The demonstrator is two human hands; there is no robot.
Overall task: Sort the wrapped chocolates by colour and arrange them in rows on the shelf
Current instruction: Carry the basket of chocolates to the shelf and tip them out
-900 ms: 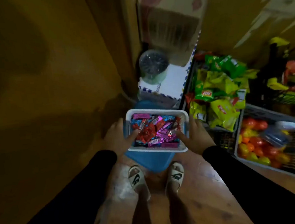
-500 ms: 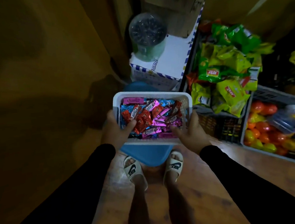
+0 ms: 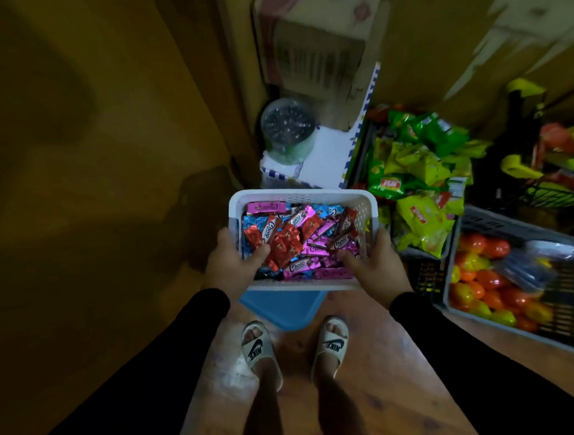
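White plastic basket [image 3: 299, 195] of mixed red, pink and blue chocolates [image 3: 299, 242] had risen off the blue tub [image 3: 286, 308]. Left hand [image 3: 233, 268] and right hand [image 3: 373, 265] grasped its side rims, thumbs inside. Carrying began; sorting not yet started.

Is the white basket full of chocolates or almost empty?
Full. The white basket is heaped with wrapped chocolates in red, pink and blue, covering its bottom completely.
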